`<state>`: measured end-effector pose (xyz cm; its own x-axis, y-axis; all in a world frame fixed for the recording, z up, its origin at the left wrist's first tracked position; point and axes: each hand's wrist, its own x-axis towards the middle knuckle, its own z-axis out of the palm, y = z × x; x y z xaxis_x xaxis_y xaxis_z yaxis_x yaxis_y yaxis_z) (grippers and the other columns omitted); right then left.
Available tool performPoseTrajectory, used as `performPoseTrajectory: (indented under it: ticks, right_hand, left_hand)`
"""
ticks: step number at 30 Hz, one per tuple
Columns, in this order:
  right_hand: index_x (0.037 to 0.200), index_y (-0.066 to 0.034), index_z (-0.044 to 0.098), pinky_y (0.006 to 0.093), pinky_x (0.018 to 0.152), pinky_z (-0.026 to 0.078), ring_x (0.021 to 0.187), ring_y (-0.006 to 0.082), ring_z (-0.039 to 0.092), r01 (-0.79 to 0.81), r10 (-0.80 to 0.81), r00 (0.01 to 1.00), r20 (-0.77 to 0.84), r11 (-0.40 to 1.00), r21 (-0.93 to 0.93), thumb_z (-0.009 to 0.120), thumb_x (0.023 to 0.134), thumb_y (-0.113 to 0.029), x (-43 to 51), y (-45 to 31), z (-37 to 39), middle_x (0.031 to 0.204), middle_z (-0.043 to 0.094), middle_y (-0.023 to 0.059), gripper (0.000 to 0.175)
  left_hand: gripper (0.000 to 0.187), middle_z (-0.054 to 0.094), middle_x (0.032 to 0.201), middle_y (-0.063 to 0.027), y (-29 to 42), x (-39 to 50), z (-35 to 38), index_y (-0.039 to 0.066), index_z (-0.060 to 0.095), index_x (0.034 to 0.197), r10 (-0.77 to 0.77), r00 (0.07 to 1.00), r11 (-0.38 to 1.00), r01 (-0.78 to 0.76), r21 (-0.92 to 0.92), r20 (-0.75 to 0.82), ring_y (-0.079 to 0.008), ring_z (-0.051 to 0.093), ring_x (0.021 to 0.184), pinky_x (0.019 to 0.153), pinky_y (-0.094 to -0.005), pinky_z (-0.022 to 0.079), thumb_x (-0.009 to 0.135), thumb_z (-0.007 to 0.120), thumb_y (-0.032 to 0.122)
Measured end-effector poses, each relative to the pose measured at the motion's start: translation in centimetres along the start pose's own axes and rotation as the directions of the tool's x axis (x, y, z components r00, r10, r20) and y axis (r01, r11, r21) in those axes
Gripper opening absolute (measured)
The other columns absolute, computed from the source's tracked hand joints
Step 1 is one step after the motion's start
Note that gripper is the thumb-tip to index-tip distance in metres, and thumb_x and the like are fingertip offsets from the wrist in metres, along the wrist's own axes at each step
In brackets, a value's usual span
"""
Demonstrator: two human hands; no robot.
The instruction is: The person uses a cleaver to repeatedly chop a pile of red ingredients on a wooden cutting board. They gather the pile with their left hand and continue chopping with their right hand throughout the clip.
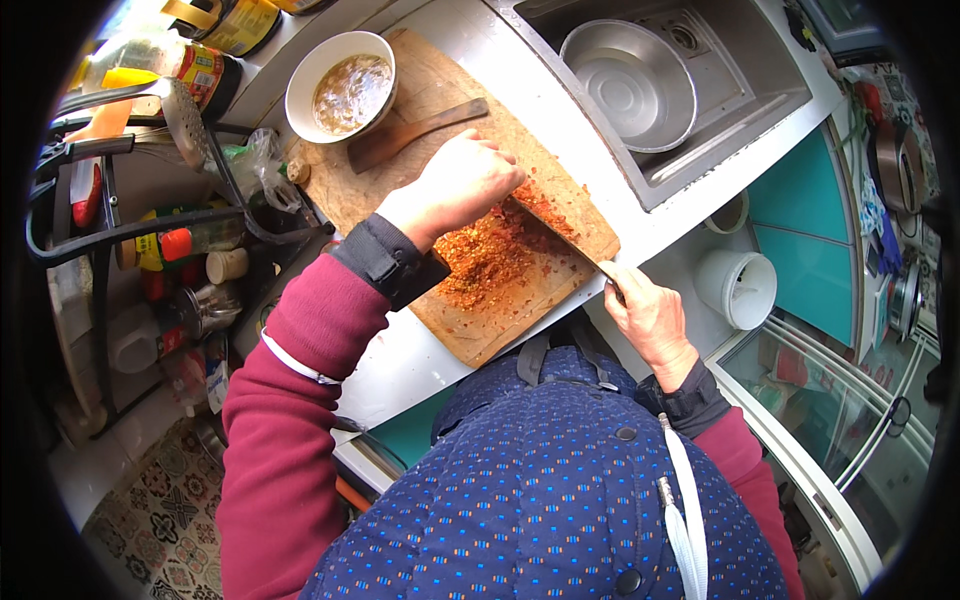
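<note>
My right hand [649,315] is shut on the handle of a kitchen knife. The knife's blade [556,231] is seen nearly edge-on and slants across a wooden cutting board [480,341]. At the blade's far end is my left hand [469,180], fingers curled down; its palm side is hidden, so I cannot tell whether it grips the blade or rests on it. Crushed red chili flakes [476,266] lie heaped on the near side of the blade, partly beneath my left forearm. More flakes are scattered beyond the knife.
A white bowl of brownish liquid [351,94] and a wooden spatula [412,135] occupy the board's far end. Right of it, a metal basin [630,86] sits in the sink [757,112]. A black rack [142,232] with bottles stands left. A white bucket [739,289] is at lower right.
</note>
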<state>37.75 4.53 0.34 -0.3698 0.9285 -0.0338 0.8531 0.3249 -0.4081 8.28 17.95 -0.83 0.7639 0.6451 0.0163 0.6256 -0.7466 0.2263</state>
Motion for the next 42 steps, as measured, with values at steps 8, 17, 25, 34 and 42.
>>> performPoseTrajectory:
  ticks: [8, 17, 25, 34, 42]
  right_hand:
    - [0.118, -0.0189, 0.067, 0.0417, 0.056, 0.055, 0.061, 0.0319, 0.067, -0.015, 0.015, 1.000, 0.024, 1.000, -0.009, 0.070, 0.087, -0.015, 0.2, -0.2, -0.2, 0.081, 0.067, 0.0086, 0.031]
    - [0.117, -0.0171, 0.067, 0.0423, 0.056, 0.055, 0.062, 0.0328, 0.067, -0.019, 0.019, 0.998, 0.057, 1.000, 0.011, 0.070, 0.087, -0.015, 0.5, -0.5, -0.8, 0.081, 0.066, 0.0098, 0.030]
    - [0.118, -0.0156, 0.067, 0.0423, 0.056, 0.055, 0.062, 0.0329, 0.067, -0.012, 0.011, 0.998, 0.059, 1.000, 0.013, 0.071, 0.088, -0.015, 0.6, -0.9, -1.2, 0.085, 0.067, 0.0099, 0.030]
    - [0.118, -0.0163, 0.067, 0.0409, 0.058, 0.056, 0.064, 0.0322, 0.068, -0.023, 0.023, 0.997, 0.072, 1.000, 0.001, 0.070, 0.088, -0.016, 0.7, -0.9, -1.1, 0.089, 0.069, 0.0084, 0.031]
    - [0.117, -0.0163, 0.068, 0.0403, 0.057, 0.056, 0.064, 0.0313, 0.068, -0.022, 0.022, 0.997, 0.070, 1.000, 0.009, 0.071, 0.088, -0.015, 0.5, -0.2, -0.6, 0.091, 0.070, 0.0075, 0.030]
  left_hand:
    - [0.001, 0.066, 0.080, -0.0044, -0.6, 0.2, 0.2, 0.015, 0.063, 0.081, 0.026, 0.999, 1.000, -0.027, 0.008, 0.038, -0.0258, 0.068, 0.086, 0.078, -0.0401, 0.048, 0.081, 0.063, 0.016]
    - [0.004, 0.066, 0.078, -0.0040, -1.0, 0.1, 0.2, 0.016, 0.065, 0.083, 0.051, 0.999, 0.998, -0.051, -0.033, 0.008, -0.0254, 0.068, 0.085, 0.076, -0.0405, 0.047, 0.081, 0.062, 0.016]
    - [0.002, 0.064, 0.078, -0.0033, -1.1, -0.1, 0.6, 0.015, 0.063, 0.082, 0.051, 0.998, 0.995, -0.053, -0.079, -0.024, -0.0251, 0.067, 0.085, 0.078, -0.0396, 0.047, 0.080, 0.063, 0.014]
    - [0.003, 0.065, 0.077, -0.0031, -1.1, 0.0, 0.8, 0.016, 0.064, 0.081, 0.048, 0.998, 0.996, -0.050, -0.068, -0.032, -0.0244, 0.067, 0.084, 0.078, -0.0399, 0.047, 0.079, 0.063, 0.015]
    - [0.006, 0.061, 0.080, -0.0033, -0.7, 0.3, 0.5, 0.014, 0.059, 0.079, 0.025, 1.000, 0.999, -0.025, -0.025, 0.010, -0.0255, 0.065, 0.083, 0.077, -0.0391, 0.047, 0.077, 0.064, 0.013]
